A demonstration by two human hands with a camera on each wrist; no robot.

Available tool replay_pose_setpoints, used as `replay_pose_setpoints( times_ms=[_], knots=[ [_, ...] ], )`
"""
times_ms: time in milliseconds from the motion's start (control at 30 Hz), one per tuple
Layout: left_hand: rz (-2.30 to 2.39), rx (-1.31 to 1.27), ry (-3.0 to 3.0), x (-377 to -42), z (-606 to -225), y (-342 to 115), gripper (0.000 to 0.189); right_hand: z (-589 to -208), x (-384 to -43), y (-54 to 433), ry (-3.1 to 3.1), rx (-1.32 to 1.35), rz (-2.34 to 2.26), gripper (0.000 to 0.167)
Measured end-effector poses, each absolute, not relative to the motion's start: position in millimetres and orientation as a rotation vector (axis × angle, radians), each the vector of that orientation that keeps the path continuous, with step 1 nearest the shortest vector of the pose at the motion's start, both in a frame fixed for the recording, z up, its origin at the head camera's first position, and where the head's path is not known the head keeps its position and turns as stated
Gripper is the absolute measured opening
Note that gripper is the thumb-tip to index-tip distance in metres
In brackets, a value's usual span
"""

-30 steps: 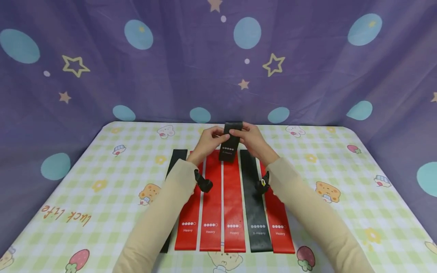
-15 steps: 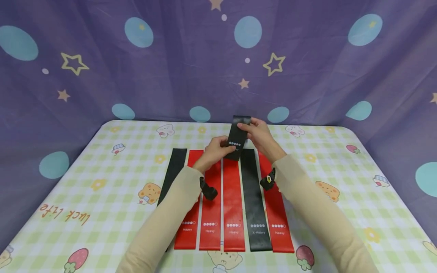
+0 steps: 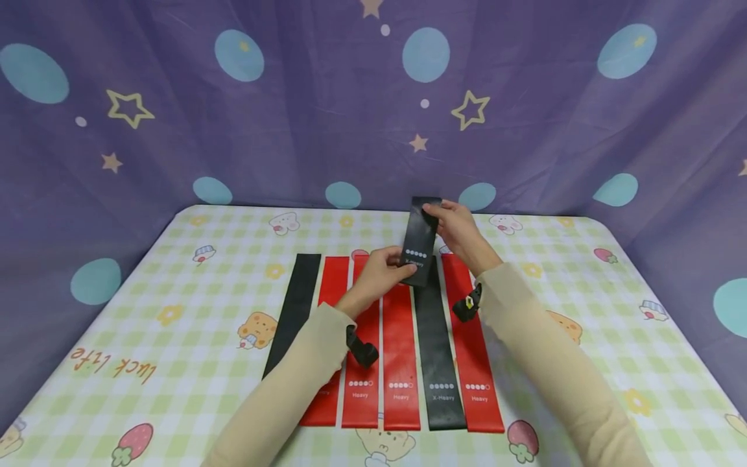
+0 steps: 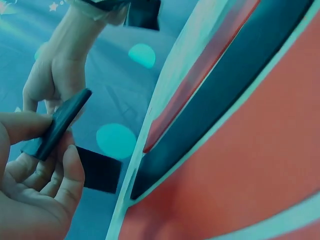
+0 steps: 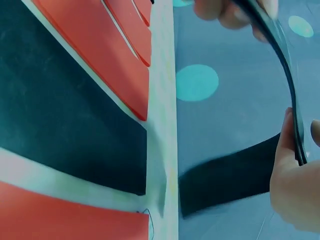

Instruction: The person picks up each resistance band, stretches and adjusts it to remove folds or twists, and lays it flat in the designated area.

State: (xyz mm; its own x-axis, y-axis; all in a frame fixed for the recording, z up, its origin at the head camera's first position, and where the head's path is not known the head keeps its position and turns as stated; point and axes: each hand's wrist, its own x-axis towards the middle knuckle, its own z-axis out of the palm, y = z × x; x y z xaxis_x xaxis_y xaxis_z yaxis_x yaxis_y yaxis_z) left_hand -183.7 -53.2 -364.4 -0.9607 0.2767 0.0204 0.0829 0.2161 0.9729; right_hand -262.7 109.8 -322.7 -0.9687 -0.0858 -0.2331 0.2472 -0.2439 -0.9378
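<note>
Over the far part of the table, both hands hold a black resistance band [image 3: 421, 235] labelled X-Heavy, tilted with its top leaning right. My left hand [image 3: 378, 271] pinches its lower end, thumb on the printed face. Near the top end, my right hand [image 3: 462, 228] grips it between thumb and fingers. In the right wrist view a loose length of black band [image 5: 230, 177] hangs by the right hand [image 5: 300, 195]. Below lie flat bands side by side: a black X-Heavy band [image 3: 439, 350], a red Heavy band [image 3: 477, 363] to its right, several red ones [image 3: 400, 350] to its left.
Another black band [image 3: 299, 292] lies leftmost in the row, partly covered by the left sleeve. A green-checked tablecloth [image 3: 192, 311] with cartoon prints covers the table. Behind its far edge hangs a purple curtain [image 3: 327, 130].
Both hands have moved right with the held black band. The left hand has slid down to its lower end and come nearer, while the right hand stays near the top.
</note>
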Motion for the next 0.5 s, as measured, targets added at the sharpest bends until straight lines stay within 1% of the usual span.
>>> replay_pose_setpoints(
  times_ms=[67,267,500],
  knots=[
    [1.855,0.335,2.322,-180.0,-366.3,-51.0,0.025,-321.8,-263.2,113.4,1.761,0.197,-2.321,0.078],
    [1.852,0.366,2.308,-168.0,-367.8,-46.2,0.025,-320.0,-262.9,123.0,1.662,0.185,-2.369,0.077],
    [1.867,0.365,2.263,-157.2,-371.0,-38.5,0.031,-317.6,-262.5,130.9,1.612,0.164,-2.412,0.075]
  ],
)
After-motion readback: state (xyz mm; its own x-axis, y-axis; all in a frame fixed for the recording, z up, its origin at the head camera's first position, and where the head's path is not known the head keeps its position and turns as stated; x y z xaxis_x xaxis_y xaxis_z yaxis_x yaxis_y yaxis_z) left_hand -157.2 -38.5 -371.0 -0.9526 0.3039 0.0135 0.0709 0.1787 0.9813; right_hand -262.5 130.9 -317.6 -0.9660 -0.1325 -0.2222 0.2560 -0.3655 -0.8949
